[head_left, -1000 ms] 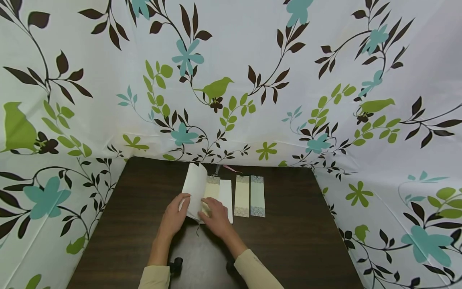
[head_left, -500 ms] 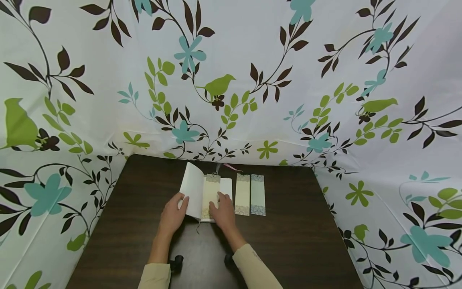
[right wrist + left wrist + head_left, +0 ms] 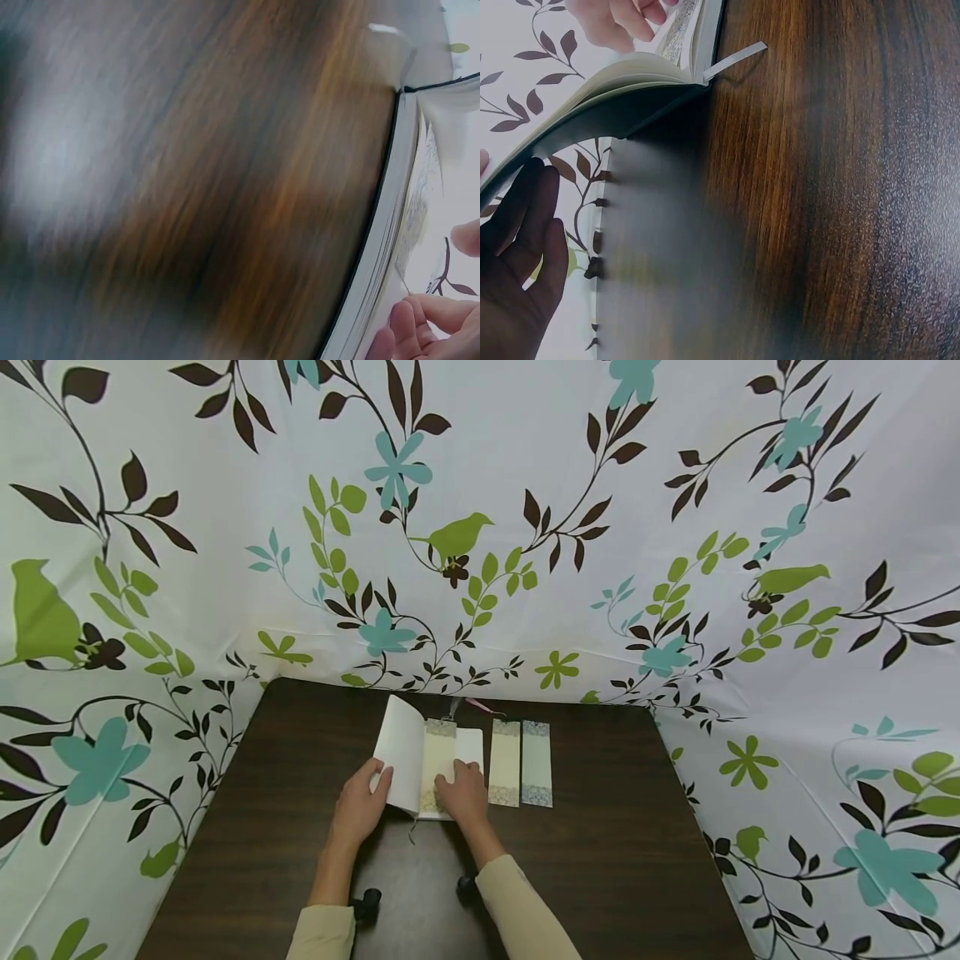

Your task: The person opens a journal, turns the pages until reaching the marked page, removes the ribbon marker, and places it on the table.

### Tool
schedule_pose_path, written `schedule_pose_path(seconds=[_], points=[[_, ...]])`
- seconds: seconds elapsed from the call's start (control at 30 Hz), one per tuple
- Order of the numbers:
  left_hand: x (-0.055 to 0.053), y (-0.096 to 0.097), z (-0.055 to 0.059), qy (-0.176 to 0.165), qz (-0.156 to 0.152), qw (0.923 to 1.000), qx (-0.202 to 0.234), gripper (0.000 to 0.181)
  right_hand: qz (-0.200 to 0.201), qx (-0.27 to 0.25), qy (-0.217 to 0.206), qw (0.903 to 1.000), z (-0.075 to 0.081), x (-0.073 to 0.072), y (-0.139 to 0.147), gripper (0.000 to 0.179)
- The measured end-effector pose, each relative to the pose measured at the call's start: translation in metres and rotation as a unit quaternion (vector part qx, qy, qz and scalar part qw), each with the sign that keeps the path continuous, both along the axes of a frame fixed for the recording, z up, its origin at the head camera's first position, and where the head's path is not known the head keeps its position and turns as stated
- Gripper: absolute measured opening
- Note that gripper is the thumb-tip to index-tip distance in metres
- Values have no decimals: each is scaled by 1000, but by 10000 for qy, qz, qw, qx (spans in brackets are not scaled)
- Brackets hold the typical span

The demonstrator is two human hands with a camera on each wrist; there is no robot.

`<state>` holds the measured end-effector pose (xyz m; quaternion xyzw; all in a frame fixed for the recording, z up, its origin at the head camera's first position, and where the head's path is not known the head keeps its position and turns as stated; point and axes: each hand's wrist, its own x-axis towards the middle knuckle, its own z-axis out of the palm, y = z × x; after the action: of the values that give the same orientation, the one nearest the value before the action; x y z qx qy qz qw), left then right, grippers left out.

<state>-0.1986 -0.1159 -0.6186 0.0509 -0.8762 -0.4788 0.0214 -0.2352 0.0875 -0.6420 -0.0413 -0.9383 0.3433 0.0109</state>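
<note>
A dark-covered book (image 3: 400, 753) with white pages lies partly opened on the dark wooden table. My left hand (image 3: 360, 806) holds up its left cover and pages. In the left wrist view, its fingers (image 3: 546, 247) are behind the dark cover. On the right-hand page rests a cream bookmark (image 3: 438, 760) with patterned ends. My right hand (image 3: 465, 793) is at the bookmark's right edge. In the right wrist view, curled fingertips (image 3: 405, 322) touch the bookmark's edge, and the thumb (image 3: 469, 238) stands apart from them. A thin ribbon (image 3: 736, 60) hangs out of the book's near end.
Right of the book lie a second cream bookmark (image 3: 505, 764) and a pale green bookmark (image 3: 536, 764), side by side. A pink tassel (image 3: 478, 704) lies behind the book. A leaf-patterned cloth (image 3: 555, 610) rises at the table's back edge and sides.
My right hand has moved right, from over the bookmark's lower part to its right edge. The bookmark's lower end now shows, lying along the page. My left hand keeps hold of the book.
</note>
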Motion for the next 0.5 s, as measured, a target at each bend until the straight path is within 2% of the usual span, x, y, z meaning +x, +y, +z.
schedule_pose_path(seconds=[0.13,0.23,0.4,0.5], points=[[0,0,0,24,-37,10000,67,28,-283,-586,-180,9977,1,-1,-4,54],[-1,0,1,64,-47,9999,132,26,-497,-1229,-350,9906,4,-3,-5,54],[0,0,0,52,-45,9998,179,26,-736,-2283,-477,9696,6,-6,-3,45],[0,-1,-1,66,-92,9997,201,26,-679,-2845,-453,9552,4,-8,0,39]])
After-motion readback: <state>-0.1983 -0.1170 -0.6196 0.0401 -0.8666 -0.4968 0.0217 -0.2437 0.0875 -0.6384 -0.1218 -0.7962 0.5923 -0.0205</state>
